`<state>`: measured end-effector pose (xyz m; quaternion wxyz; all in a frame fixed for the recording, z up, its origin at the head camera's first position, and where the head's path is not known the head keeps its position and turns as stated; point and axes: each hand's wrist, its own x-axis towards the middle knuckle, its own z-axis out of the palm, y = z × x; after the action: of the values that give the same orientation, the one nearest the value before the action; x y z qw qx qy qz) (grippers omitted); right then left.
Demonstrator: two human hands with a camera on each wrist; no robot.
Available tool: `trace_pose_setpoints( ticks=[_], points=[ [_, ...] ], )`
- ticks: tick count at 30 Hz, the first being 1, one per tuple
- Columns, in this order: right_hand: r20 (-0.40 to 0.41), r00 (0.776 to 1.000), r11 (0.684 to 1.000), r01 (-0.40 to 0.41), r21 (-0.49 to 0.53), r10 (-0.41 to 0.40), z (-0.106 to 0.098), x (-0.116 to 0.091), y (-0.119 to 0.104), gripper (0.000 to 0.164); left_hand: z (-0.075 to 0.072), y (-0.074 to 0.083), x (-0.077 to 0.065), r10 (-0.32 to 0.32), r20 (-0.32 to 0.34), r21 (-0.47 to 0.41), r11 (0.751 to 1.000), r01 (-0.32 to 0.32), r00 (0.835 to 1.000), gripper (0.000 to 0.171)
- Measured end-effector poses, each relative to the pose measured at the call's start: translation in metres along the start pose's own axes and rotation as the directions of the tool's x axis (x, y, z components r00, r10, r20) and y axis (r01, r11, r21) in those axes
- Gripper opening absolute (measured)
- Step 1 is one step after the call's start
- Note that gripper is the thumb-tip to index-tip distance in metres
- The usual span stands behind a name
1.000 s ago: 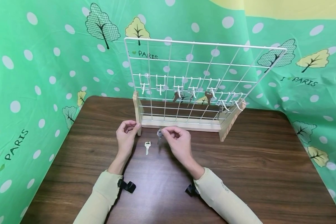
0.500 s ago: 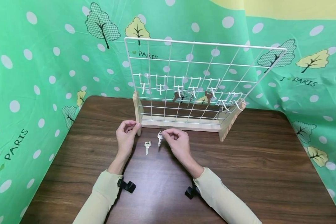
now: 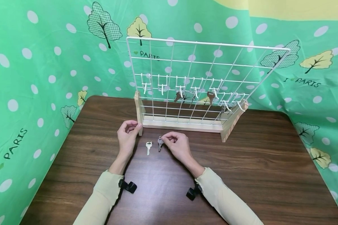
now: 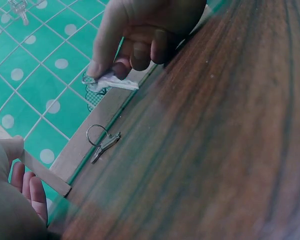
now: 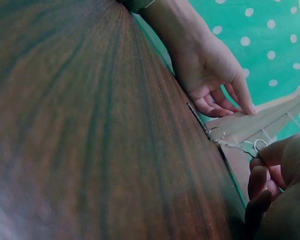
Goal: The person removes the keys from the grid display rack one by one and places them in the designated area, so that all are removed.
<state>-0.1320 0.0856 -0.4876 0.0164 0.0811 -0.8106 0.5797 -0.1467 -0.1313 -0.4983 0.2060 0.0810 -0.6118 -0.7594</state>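
1. Right hand [image 3: 178, 145] and the silvery key [image 3: 160, 142] it carries sit lower than a second ago, closer to the bare tabletop, while the left hand [image 3: 126, 137] hasn't budged
2. Right fingers are nearly closed, thumb and fingertips pinching the key by its ring end so it dangles; can't tell if its tip touches the wood
3. Just to the left of it, a second key [image 3: 148, 148] lies flat on the dark table [image 3: 242, 175], with its own ring [image 5: 216, 133] showing in the right wrist view
4. Left thumb and forefinger pinch the wooden end piece [image 3: 139, 114] of the white wire rack [image 3: 208, 43], other fingers loosely curled
5. Several white hooks [image 3: 162, 90] sit on the grid, some of them with more keys [image 3: 211, 97] hanging
6. Behind it all is a green dotted cloth [image 3: 59, 34] with tree prints
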Motion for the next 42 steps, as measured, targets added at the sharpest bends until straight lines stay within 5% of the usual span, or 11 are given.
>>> trace_pose_setpoints(
  ticks=[10,24,32,42],
  points=[
    [0.020,0.997,0.990,0.082,-0.119,-0.080,0.001,0.001,0.005,0.006,0.000,0.000,0.001,0.006,-0.002,-0.006,1.000,-0.006,1.000,0.018],
    [0.075,0.980,0.931,0.201,-0.306,-0.187,0.001,0.003,0.012,0.008,-0.001,-0.002,0.000,0.002,0.002,0.000,1.000,-0.002,1.000,0.017],
    [0.055,0.964,0.880,0.260,-0.398,-0.259,0.006,0.003,0.013,0.008,0.000,-0.001,0.000,0.001,0.002,-0.001,1.000,-0.001,1.000,0.018],
    [-0.018,0.958,0.864,0.249,-0.438,-0.286,0.012,-0.001,0.012,0.008,0.000,-0.002,0.002,0.009,0.007,0.003,1.000,-0.009,1.000,0.020]
  ],
)
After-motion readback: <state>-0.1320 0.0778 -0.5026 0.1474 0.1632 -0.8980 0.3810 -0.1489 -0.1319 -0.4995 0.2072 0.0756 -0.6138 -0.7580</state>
